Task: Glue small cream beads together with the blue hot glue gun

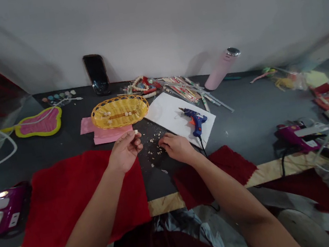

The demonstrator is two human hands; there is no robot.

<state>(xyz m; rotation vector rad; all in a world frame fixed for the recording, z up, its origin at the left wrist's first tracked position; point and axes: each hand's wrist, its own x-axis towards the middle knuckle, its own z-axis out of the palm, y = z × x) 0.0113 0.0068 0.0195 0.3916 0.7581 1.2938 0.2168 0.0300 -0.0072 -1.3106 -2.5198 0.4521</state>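
Note:
Between the thumb and fingertips of my left hand (124, 151) is a small cream-coloured piece (136, 132), held up just below the yellow woven basket (140, 107). My right hand (176, 146) rests low over the table, its fingers curled together beside scattered small pale pieces (152, 153). Whether those fingers pinch one of the pieces is hidden. A few similar pieces (128, 113) lie inside the basket. Right of my right hand, a blue glue gun (196, 120) lies on a white sheet (162, 109).
Pink sheets (109, 136) lie under the basket. Red cloth (85, 193) covers the front left, and darker red cloth (229, 167) the front right. A phone (97, 73) leans on the wall. A pink bottle (220, 71) stands right of several sticks (182, 90). Purple devices (298, 136) flank both sides.

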